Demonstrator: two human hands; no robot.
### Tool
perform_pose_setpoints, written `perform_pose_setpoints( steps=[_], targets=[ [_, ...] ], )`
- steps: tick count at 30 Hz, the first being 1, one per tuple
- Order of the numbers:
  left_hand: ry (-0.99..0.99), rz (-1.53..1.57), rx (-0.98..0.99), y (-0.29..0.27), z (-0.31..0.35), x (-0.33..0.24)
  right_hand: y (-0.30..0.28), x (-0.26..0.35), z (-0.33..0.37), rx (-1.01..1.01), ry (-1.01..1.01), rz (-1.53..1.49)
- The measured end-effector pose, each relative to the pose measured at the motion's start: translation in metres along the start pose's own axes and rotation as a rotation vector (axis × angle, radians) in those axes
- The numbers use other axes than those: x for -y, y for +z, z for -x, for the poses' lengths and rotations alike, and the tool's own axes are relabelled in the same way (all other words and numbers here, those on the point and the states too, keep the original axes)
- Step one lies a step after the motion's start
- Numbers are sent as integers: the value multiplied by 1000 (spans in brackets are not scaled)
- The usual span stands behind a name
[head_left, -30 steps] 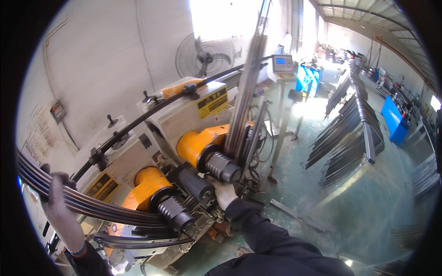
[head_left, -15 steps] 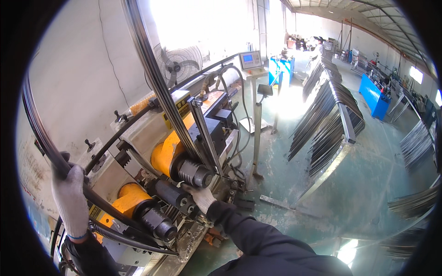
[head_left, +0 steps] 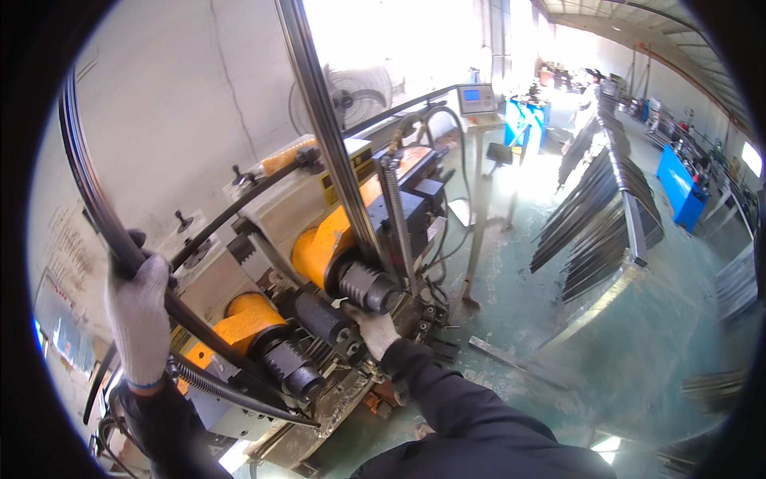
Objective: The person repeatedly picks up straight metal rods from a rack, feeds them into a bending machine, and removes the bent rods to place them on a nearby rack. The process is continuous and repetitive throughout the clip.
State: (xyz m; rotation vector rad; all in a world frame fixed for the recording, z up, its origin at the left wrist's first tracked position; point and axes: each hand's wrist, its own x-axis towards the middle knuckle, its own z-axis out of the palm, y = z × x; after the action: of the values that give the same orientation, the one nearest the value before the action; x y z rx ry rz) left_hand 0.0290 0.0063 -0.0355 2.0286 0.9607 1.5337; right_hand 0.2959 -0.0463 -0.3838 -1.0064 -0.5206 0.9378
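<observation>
My left hand (head_left: pixel 142 323), in a white knit glove, is closed around a bundle of long dark metal rods (head_left: pixel 96 188), which runs from the upper left down toward the nearer black ridged roller (head_left: pixel 291 371). My right hand (head_left: pixel 375 329), also gloved, reaches in beside the farther ridged roller (head_left: pixel 369 286) and the black cylindrical block (head_left: pixel 319 315). Its fingertips are partly hidden there, so whether they hold anything does not show. Another rod bundle (head_left: pixel 323 112) stands tilted at the farther roller. Both rollers sit on yellow arms (head_left: pixel 323 247) of the machine.
A control box with a screen (head_left: pixel 476 97) stands on a post behind the machine. Racked dark rods (head_left: pixel 594 207) hang at the right, with blue machines (head_left: pixel 678 188) beyond. A black hose (head_left: pixel 239 395) curves near my left forearm. A fan (head_left: pixel 347 97) stands by the window.
The whole view has shifted, so the machine sits farther right and slightly lower. My left hand keeps its grip on the rods, and my right hand stays beside the farther roller.
</observation>
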Motion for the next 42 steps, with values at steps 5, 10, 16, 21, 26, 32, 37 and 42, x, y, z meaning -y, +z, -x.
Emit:
perform_pose_setpoints(
  steps=[5, 10, 16, 21, 26, 32, 37, 42],
  targets=[
    [5, 7, 26, 21, -1, -9, -43, -60, -32, -25, -371, 331],
    [13, -19, 2, 3, 5, -14, -8, -12, -7, 12, -245, 233],
    [-34, -32, 71, 4, -4, -18, 1, 3, -1, -102, -156, 27],
    [-32, 0, 50, 1, -11, -34, -1, -5, -9, -144, -137, 4],
    [-56, -48, -26, 1, -9, -49, 9, 14, 5, -105, -128, -25],
    [-116, -97, -50, 1, 0, -47, -32, -52, -35, -33, -325, 142],
    [-160, -73, 101, -15, 13, -23, -43, -78, -35, 39, -337, 237],
    [-184, -41, 185, -26, 12, -15, -63, -101, -43, 68, -408, 401]
  ],
)
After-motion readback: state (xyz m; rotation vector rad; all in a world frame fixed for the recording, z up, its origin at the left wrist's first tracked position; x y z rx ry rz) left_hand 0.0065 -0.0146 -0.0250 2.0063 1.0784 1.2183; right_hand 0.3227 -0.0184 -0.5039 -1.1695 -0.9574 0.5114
